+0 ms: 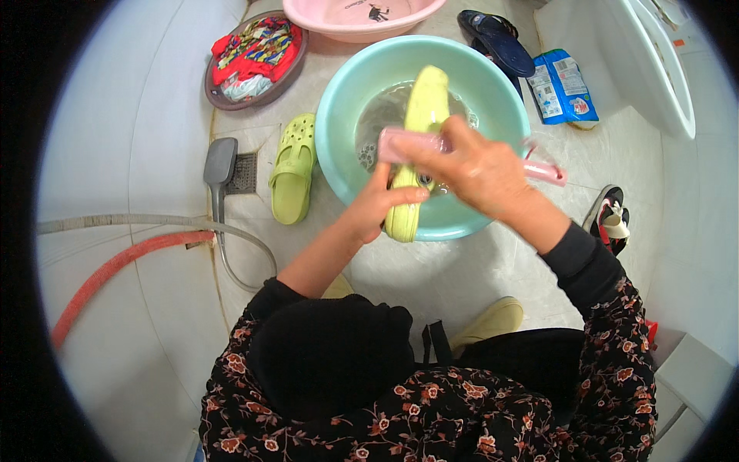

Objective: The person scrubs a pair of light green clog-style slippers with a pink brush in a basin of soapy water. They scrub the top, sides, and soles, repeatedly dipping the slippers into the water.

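A yellow-green clog [430,104] is tilted on its side over a light turquoise plastic basin [332,133] that holds soapy water. My left hand [378,208] grips the clog near its lower end, with the thumb across it. In my right hand [476,167] is a pink scrubbing brush [545,172], its head pressed against or just over the clog's side; the bristles are hidden. The hand and brush look blurred. The matching green clog [293,168] lies on the tiled floor, just left of the basin.
Beyond the basin stand a pink basin [369,32] and a brown basin [286,86] of red clothes. Dark slippers [499,40], a blue detergent bag [563,86] and a sneaker [606,219] lie to the right. A grey shower head [220,161] with its hose rests by a floor drain [242,173] at left.
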### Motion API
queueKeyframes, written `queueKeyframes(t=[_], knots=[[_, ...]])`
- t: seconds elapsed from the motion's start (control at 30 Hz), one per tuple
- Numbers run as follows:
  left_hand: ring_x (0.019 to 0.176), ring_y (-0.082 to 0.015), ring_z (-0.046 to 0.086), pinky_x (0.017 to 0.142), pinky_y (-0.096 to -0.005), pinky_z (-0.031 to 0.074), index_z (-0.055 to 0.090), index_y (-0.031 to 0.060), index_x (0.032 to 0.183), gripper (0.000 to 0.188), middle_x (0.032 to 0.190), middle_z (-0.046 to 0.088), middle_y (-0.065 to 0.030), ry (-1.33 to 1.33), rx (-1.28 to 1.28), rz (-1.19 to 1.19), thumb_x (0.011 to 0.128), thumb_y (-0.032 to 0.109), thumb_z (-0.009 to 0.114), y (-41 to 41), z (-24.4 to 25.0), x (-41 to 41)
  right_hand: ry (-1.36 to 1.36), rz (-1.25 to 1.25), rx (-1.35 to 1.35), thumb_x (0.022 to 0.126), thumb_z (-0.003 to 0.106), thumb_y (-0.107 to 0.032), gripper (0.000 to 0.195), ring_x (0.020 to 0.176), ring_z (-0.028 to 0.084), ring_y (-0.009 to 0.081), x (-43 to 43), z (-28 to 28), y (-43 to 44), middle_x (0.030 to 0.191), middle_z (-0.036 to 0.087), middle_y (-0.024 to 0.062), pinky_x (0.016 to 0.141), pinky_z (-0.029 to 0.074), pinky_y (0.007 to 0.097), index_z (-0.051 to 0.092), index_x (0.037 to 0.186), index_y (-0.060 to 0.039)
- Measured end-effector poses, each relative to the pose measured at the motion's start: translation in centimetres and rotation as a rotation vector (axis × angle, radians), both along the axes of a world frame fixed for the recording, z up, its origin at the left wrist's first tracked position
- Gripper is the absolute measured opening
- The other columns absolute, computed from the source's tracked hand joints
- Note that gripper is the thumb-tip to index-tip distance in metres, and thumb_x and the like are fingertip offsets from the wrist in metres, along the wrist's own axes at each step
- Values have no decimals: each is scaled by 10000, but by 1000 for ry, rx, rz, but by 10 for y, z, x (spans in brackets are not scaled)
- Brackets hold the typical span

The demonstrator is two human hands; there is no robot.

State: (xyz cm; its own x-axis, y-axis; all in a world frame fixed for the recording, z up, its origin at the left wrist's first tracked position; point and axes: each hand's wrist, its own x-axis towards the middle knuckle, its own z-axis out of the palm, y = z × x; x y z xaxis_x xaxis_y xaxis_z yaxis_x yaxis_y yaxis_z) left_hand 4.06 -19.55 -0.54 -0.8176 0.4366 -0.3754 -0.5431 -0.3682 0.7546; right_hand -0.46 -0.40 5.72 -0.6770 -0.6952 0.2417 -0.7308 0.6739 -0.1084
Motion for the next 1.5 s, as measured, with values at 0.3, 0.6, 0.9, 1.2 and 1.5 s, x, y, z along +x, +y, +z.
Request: queueKeyframes(t=[0.3, 0.6, 0.9, 1.2, 1.5], knots=[[1164, -215, 514, 983, -343, 418, 158, 65, 1533, 1025, 1333, 473, -156, 80, -197, -30, 709, 90, 768, -11, -3, 3, -174, -388, 48, 941, 536, -425, 362, 604, 628, 291, -18, 14, -12, 853, 549, 99, 523, 532, 408, 525, 1298, -484], [1151, -290, 518, 977, -397, 422, 291, 96, 1494, 962, 1224, 544, -142, 699, -788, -68, 680, 159, 800, -21, 3, -11, -497, -545, -637, 935, 540, -492, 483, 793, 649, 199, -52, -32, 16, 1042, 614, 78, 631, 533, 340, 481, 1390, -343], [1206, -362, 495, 986, -460, 423, 382, 200, 1451, 794, 1349, 479, -184, 824, -1069, 53, 765, 314, 764, -39, 33, -13, -1166, -572, -1539, 802, 773, -165, 554, 628, 590, 112, -47, -51, 29, 1017, 618, 24, 394, 271, 156, 464, 1262, -165], [1346, -282, 408, 1083, -497, 378, 346, 38, 1443, 646, 1431, 447, -137, -195, 633, 140, 987, 484, 447, -60, 0, -12, -1204, -653, -1579, 863, 728, -181, 438, 670, 616, 134, -55, -66, 40, 1020, 601, 11, 362, 243, 144, 483, 1225, -156], [1329, -328, 431, 1050, -602, 395, 324, 21, 1447, 602, 1449, 430, -140, -192, 428, 32, 967, 327, 521, -50, -9, -17, -1374, -837, -1435, 906, 677, -227, 429, 693, 683, 181, -55, -105, 41, 1034, 609, 59, 359, 249, 171, 448, 1258, -144]])
